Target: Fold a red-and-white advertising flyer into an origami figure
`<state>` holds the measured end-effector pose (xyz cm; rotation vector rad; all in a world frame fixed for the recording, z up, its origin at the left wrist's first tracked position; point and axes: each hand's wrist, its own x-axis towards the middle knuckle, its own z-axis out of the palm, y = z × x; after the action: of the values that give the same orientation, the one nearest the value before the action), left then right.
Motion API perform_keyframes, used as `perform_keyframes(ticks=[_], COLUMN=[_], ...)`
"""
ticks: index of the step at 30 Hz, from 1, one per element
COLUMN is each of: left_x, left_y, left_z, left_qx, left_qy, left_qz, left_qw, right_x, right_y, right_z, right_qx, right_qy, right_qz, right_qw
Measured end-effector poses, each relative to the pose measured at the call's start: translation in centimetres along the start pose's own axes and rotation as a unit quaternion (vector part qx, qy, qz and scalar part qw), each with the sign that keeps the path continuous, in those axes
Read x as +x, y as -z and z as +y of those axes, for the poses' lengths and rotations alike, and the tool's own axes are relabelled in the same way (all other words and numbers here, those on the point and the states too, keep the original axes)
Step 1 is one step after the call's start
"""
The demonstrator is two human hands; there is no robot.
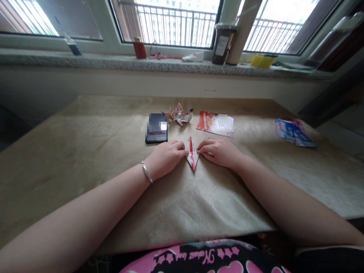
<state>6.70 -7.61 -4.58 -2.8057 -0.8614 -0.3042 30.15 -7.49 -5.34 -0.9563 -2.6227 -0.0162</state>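
A small piece of folded paper (192,154), white with red stripes and shaped like a narrow kite, lies on the table between my hands. My left hand (166,157), with a silver bangle at the wrist, has its fingers closed on the paper's left corner. From the other side, the closed thumb and fingertips of my right hand (218,151) grip the right corner. The paper's long point faces me. Just beyond my hands are folded red-and-white paper shapes (180,115) in a cluster, a dark phone (157,129) and a stack of red-and-white leaflets (215,123).
Blue and pink leaflets (295,132) lie farther right on the beige-covered table (85,151). Behind it runs a granite windowsill (108,62) bearing a red pot (139,48), a dark container (223,44) and a yellow item (263,60). The table's near edge borders my lap.
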Motion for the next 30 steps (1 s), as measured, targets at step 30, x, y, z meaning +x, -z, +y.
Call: perform_keyframes(ticks=[30], left_x=[-0.4], left_y=[-0.4], left_z=[0.2], left_qx=[-0.137], left_qy=[-0.023], left_qz=[0.043], left_qw=[0.989], right_x=[0.0], right_y=[0.0], right_z=[-1.5], right_qx=[-0.02], right_qy=[-0.046], right_qz=[0.009], right_qw=[0.999])
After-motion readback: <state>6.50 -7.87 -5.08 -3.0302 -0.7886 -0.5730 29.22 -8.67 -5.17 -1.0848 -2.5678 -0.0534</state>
